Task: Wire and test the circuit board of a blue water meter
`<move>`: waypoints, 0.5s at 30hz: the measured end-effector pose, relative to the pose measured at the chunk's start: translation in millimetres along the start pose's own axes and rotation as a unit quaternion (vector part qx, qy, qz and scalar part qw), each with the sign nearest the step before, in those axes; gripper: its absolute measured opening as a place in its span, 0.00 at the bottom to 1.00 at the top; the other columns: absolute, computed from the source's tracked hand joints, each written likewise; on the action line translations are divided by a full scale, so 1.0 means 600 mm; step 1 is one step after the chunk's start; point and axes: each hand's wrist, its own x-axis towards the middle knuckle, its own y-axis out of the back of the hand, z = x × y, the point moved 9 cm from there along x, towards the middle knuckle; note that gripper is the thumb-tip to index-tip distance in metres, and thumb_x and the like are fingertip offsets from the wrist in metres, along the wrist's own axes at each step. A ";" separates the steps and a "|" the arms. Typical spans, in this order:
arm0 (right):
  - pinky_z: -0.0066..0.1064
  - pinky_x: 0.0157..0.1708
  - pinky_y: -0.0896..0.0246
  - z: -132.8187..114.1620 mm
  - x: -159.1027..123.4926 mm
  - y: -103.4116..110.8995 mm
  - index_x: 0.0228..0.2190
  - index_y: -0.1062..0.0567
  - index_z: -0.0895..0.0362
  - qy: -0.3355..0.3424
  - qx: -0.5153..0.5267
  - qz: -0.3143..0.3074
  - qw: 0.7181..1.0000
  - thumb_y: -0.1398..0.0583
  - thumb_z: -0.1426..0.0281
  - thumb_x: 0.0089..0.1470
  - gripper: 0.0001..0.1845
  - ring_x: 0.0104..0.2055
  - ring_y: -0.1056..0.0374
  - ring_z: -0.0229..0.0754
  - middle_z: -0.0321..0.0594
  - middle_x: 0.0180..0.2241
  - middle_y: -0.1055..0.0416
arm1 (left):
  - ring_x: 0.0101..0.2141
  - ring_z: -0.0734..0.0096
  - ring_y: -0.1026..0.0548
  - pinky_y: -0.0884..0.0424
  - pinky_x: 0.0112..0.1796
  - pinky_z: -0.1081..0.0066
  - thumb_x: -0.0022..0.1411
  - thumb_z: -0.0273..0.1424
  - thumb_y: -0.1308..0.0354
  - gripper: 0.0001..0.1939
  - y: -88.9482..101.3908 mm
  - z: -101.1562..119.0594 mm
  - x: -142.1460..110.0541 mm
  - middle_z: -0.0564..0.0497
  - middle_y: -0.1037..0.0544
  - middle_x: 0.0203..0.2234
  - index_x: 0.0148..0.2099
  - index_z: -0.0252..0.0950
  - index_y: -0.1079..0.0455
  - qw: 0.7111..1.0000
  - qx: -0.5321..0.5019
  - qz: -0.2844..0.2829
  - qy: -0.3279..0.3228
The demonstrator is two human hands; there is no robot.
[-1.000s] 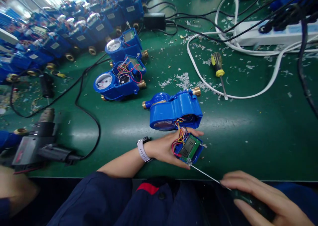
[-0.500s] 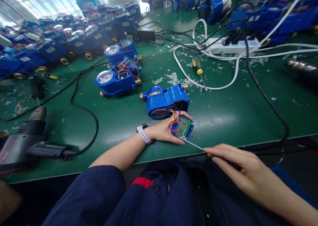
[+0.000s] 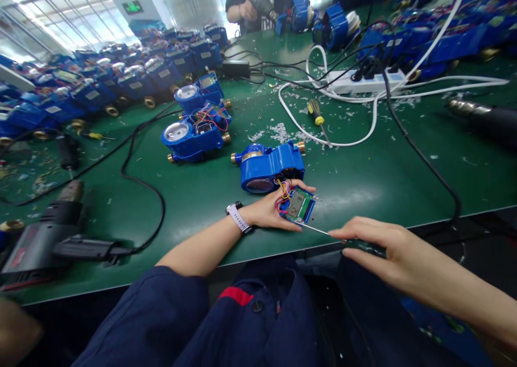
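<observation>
My left hand grips a small green circuit board with an LCD display, thumb below and fingers behind it. Coloured wires run from the board to a blue water meter lying just beyond the hand. In my right hand is a screwdriver with a thin metal shaft and a dark handle. Its tip meets the near edge of the board, by the left thumb. The display shows some characters, too small to read surely.
Two blue meters stand beyond, with rows of others at the left. A heat gun lies left, another tool with a metal nozzle right. A yellow-black screwdriver rests by a white power strip. A person's hand is across the table.
The view has shifted slightly. My right hand is a little higher and its screwdriver handle shows more, with the tip still at the board's edge. The characters on the display look different.
</observation>
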 end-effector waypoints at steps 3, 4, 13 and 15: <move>0.29 0.35 0.29 -0.003 -0.007 -0.001 0.45 0.22 0.52 0.031 -0.006 0.016 0.999 0.44 0.70 0.62 0.13 0.37 0.25 0.40 0.37 0.37 0.23 | 0.60 0.53 0.34 0.38 0.60 0.52 0.45 0.35 0.26 0.45 0.001 -0.005 0.000 0.37 0.36 0.59 0.61 0.39 0.45 1.000 0.015 0.002 0.024; 0.28 0.35 0.28 -0.004 -0.009 -0.001 0.46 0.23 0.52 0.041 -0.011 0.021 0.999 0.45 0.70 0.64 0.14 0.37 0.25 0.40 0.38 0.37 0.23 | 0.60 0.53 0.34 0.37 0.60 0.52 0.45 0.35 0.25 0.45 0.001 -0.006 0.000 0.37 0.35 0.59 0.61 0.39 0.44 0.999 0.016 0.002 0.030; 0.25 0.28 0.30 -0.002 -0.002 0.009 0.51 0.28 0.51 0.136 -0.063 0.011 0.989 0.52 0.72 0.68 0.17 0.33 0.24 0.37 0.36 0.38 0.24 | 0.60 0.50 0.33 0.35 0.60 0.53 0.46 0.34 0.26 0.47 -0.005 -0.013 -0.004 0.37 0.38 0.62 0.63 0.43 0.47 0.999 -0.009 -0.019 0.038; 0.26 0.25 0.31 0.005 0.001 0.007 0.52 0.29 0.49 0.144 -0.064 -0.013 0.987 0.52 0.71 0.68 0.18 0.30 0.25 0.37 0.35 0.37 0.25 | 0.61 0.50 0.33 0.36 0.60 0.52 0.48 0.33 0.27 0.45 -0.007 -0.006 -0.004 0.37 0.40 0.64 0.62 0.44 0.47 0.999 -0.014 -0.024 0.016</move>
